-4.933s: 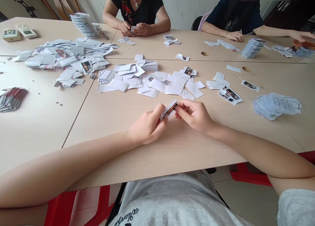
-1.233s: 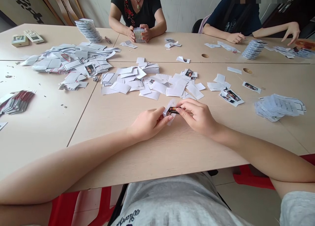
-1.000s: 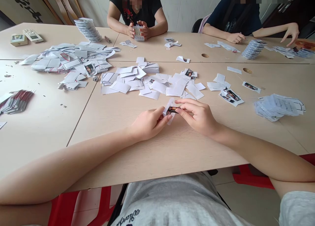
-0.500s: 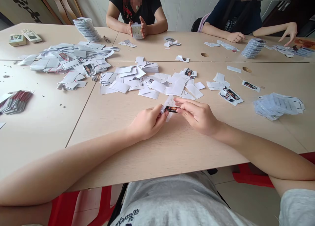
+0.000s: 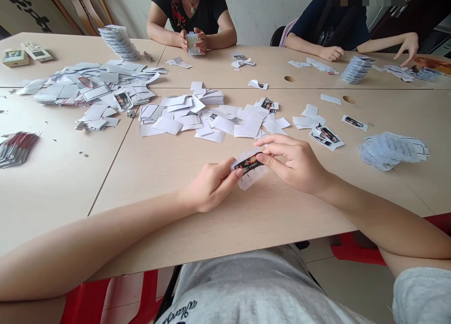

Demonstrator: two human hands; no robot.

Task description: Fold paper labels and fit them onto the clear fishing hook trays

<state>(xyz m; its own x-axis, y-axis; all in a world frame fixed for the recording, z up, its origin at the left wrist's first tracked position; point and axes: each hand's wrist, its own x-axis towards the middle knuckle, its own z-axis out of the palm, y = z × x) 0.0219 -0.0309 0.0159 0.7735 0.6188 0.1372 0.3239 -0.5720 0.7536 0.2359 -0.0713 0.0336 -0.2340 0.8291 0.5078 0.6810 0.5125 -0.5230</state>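
I see 2 grips, L grip (image 5: 210, 185) & R grip (image 5: 295, 165), both closed on 1 clear plastic sleeve (image 5: 254, 179); 1 photo card (image 5: 247, 164) inside, partly hidden by fingers, print unreadable

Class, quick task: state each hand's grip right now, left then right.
Left hand: closed, holding a clear plastic sleeve.
Right hand: closed, pinching the same sleeve from the other end.

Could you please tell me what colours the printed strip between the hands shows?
The printed strip is black with orange-red markings; head view.
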